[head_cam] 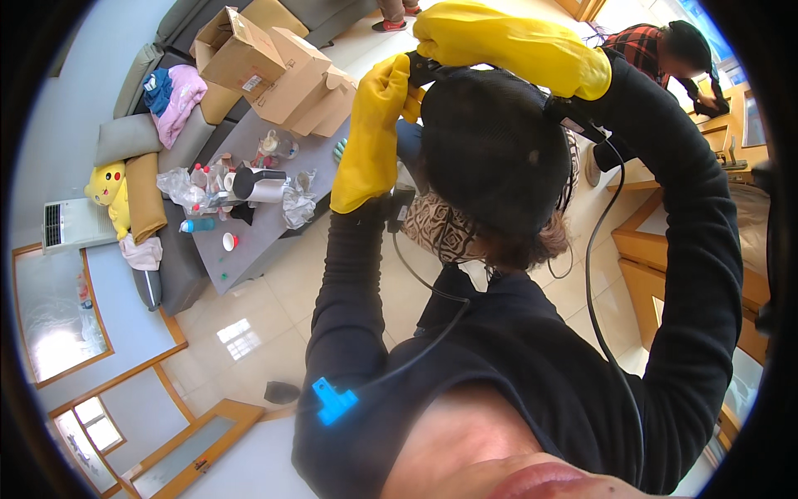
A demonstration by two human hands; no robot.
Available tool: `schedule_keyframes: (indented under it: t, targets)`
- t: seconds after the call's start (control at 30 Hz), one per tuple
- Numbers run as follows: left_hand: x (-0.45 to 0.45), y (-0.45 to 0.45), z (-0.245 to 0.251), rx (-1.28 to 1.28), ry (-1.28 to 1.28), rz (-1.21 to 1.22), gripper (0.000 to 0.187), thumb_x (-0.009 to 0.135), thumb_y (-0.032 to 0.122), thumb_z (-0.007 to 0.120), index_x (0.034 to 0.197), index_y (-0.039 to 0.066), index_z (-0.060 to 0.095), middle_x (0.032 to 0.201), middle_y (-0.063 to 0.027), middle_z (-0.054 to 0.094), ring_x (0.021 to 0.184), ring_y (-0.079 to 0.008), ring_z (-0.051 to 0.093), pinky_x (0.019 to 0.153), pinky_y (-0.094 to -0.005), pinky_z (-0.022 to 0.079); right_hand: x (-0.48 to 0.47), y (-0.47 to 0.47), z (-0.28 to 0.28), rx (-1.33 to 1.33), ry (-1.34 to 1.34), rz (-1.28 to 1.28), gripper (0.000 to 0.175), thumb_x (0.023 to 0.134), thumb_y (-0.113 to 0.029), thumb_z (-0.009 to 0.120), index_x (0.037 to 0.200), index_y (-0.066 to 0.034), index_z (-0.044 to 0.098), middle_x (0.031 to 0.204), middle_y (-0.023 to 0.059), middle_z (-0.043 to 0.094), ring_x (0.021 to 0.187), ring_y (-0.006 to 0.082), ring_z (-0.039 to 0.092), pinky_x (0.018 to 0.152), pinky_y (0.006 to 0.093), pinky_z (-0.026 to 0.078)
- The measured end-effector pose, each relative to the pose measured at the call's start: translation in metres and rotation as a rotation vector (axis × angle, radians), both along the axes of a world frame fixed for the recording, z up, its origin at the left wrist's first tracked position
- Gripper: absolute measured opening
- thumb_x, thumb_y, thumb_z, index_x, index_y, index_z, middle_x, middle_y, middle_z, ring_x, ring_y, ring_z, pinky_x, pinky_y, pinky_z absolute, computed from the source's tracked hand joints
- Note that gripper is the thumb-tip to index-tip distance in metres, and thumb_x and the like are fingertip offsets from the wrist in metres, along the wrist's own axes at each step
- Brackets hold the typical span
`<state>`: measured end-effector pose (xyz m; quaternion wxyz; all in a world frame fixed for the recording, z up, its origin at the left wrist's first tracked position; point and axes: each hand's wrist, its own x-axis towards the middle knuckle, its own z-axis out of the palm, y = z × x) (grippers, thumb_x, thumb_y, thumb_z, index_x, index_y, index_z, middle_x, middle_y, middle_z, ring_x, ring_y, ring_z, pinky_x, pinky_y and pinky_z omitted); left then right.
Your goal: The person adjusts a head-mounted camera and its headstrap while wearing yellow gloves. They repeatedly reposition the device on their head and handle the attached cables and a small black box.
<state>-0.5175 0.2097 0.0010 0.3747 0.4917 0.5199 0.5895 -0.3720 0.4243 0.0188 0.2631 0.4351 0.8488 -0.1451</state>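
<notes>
Close before me is another person's head in a black mesh-like cap [492, 150], above clothing with a dark rose-like pattern [446, 227]. My left hand [374, 125], in a yellow rubber glove, pinches a black headgear piece [424, 70] at the cap's upper left edge. My right hand [492, 37], gloved likewise, reaches across the top of the cap, its fingers curled at that same piece; the fingertips are partly hidden. A small black cabled device [401, 206] sits by my left wrist. Near my right wrist is another black device [576, 121] with a cable [592, 274].
Left stands a grey table [249, 268] with bottles, an electric kettle [265, 185], crumpled plastic and open cardboard boxes [293, 87]. Beyond it is a grey sofa [187, 274] with cushions. Another person [648, 53] bends over wooden furniture [742, 118] at upper right. A blue clip [333, 402] hangs near my chest.
</notes>
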Motion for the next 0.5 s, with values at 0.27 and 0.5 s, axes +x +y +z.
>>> schedule_keyframes:
  t: [0.27, 0.5]
  targets:
    - [-0.005, -0.002, 0.000, 0.020, -0.016, -0.090, 0.043, 0.109, 0.039, 0.056, 0.119, -0.001, 0.065, 0.083, -0.0110, 0.073, 0.055, -0.0157, 0.067, 0.052, -0.0250, 0.052, 0.017, -0.002, 0.017, -0.059, 0.109, 0.023, 0.035, 0.104, -0.035, 0.064, 0.117, -0.0037, 0.071, 0.106, 0.0067, 0.074, 0.093, 0.0184, 0.070, 0.086, 0.0320, 0.056]
    - [-0.028, -0.004, -0.017, -0.085, -0.019, -0.030, 0.040, 0.106, 0.038, 0.061, 0.129, 0.005, 0.063, 0.105, -0.0183, 0.077, 0.071, -0.0220, 0.076, 0.061, -0.0303, 0.060, 0.112, -0.037, 0.048, -0.223, 0.750, -0.064, 0.035, 0.105, -0.035, 0.064, 0.119, -0.0037, 0.071, 0.107, 0.0080, 0.075, 0.094, 0.0197, 0.071, 0.087, 0.0327, 0.057]
